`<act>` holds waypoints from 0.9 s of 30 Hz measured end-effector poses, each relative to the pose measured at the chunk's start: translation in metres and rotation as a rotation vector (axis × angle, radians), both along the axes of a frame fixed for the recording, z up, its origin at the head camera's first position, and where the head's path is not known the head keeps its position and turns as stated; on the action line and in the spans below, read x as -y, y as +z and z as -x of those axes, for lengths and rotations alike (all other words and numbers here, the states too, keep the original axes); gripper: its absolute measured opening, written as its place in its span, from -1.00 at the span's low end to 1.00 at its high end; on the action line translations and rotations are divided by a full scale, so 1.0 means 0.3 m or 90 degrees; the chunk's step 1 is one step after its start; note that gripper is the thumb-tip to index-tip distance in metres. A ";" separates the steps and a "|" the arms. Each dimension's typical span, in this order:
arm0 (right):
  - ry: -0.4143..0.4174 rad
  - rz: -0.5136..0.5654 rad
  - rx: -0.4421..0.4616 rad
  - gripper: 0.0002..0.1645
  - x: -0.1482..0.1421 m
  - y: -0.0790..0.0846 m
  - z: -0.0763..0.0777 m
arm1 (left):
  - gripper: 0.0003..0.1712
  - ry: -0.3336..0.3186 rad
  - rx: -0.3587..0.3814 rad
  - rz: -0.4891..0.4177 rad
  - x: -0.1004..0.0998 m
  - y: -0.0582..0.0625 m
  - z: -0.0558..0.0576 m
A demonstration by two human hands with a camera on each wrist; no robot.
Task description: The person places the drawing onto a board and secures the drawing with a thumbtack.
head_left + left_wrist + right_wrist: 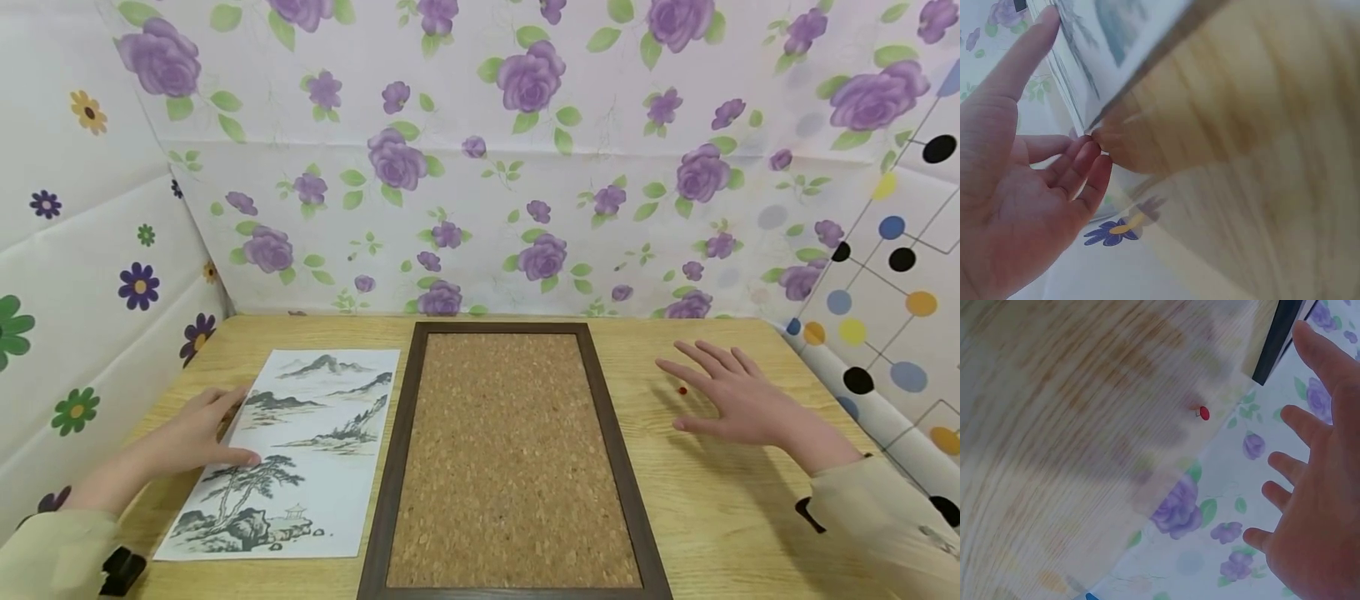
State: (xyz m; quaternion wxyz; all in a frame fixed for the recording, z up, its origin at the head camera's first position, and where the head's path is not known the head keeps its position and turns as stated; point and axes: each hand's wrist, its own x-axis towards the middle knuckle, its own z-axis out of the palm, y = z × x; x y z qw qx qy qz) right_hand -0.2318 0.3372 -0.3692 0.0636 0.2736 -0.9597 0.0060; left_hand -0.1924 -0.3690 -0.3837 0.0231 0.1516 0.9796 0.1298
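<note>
A white sheet with an ink landscape painting (pixel 337 492) lies on the left of the table, also seen as a slanted strip of paper (pixel 1125 31) in the left wrist view. My left hand (pixel 191 437) is at its left edge, thumb and fingers spread apart. The thumb lies over the paper, while the fingertips (pixel 1088 156) reach its margin. On the right, a small red thumbtack (pixel 682 390) sits on the wood, its pin side visible in the right wrist view (pixel 1204 413). My right hand (pixel 738 400) hovers just beside it with fingers spread, holding nothing.
Between the hands lies a cork board (pixel 513 467) in a dark brown frame (pixel 401 450). The wooden table (pixel 697 533) ends at a back wall covered in purple-flowered cloth (pixel 480 192). Patterned cloth walls stand left (pixel 67 250) and right (pixel 892 267).
</note>
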 end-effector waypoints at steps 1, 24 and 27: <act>0.005 0.000 -0.004 -0.04 -0.001 -0.001 0.004 | 0.38 0.005 0.009 -0.004 -0.001 0.002 0.001; -0.003 0.039 0.054 -0.17 -0.010 -0.031 0.075 | 0.20 0.035 0.098 -0.033 -0.011 0.007 0.023; -0.004 0.045 0.066 -0.21 -0.010 -0.037 0.077 | 0.11 0.033 0.088 -0.038 -0.009 0.002 0.017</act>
